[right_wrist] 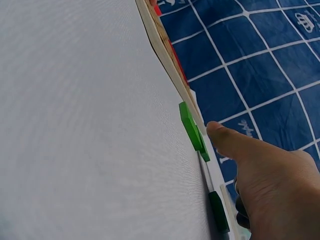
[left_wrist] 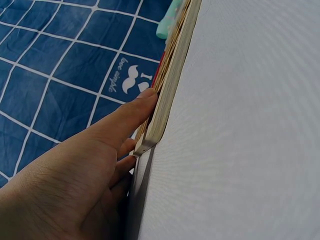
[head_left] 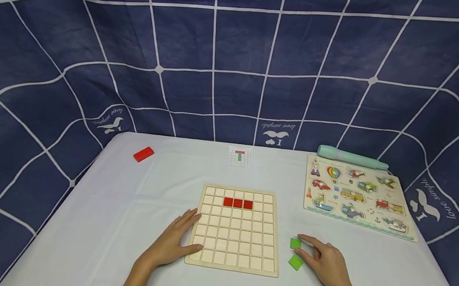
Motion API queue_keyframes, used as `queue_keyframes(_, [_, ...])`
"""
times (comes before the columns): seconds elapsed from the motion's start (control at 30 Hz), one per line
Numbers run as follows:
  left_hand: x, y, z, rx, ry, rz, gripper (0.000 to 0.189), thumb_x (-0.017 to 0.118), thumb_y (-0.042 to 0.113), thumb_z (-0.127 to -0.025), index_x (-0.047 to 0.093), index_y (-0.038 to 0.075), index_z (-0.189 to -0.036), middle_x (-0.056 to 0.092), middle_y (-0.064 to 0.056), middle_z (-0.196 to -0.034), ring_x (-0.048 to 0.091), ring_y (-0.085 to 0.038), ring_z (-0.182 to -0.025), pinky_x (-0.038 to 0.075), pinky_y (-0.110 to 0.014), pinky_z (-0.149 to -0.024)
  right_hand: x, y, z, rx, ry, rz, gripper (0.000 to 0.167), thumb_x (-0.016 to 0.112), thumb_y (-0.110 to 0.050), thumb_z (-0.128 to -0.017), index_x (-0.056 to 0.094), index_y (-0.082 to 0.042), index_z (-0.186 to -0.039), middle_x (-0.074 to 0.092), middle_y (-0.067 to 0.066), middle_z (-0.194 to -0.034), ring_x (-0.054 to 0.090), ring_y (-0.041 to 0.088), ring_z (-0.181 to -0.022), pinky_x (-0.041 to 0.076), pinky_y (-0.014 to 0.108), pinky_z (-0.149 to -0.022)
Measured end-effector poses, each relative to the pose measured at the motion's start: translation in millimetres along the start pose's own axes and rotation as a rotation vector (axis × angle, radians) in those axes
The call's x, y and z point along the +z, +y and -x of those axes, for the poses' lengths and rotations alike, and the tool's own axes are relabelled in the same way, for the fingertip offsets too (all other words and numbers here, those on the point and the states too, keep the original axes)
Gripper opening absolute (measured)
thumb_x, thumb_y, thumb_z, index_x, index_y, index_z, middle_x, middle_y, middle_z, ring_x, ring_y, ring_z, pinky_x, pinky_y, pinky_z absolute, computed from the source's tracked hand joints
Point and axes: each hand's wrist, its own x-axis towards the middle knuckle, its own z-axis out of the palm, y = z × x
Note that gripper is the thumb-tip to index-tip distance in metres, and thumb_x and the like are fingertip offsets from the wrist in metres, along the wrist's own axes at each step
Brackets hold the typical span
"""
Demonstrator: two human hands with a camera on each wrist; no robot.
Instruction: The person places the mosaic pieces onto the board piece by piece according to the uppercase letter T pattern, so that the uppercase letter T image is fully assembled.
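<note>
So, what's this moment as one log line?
left hand: rests on left edge of grid board | right hand: near green tiles | red tiles: three in row on grid board

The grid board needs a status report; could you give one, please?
Left grip on left edge of grid board. Right grip at green tiles, contact unclear. Three red tiles on board. Nothing visible between green tiles and board.

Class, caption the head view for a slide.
Left hand rests on a gridded board bearing three red tiles; right hand is beside green tiles.
</note>
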Motion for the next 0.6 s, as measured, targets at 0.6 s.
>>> queue_keyframes(0.6, [-0.6,0.6,0.6,-0.001,-0.003,-0.004,0.082,0.068,0.052,-0.077,0.035,0.015,-0.143,0.023,-0.002,-0.151,0.014,-0.021,-0.139,0.015,-0.046,-0.11,3.1,-0.1,2.4,0.063,-0.066,0.069,0.03,0.08,-0.03,-0.07,0.071,-0.02,-0.096,0.026,-0.02,-0.049,0.022,-0.003,-0.045,0.02,0.017,-0.04])
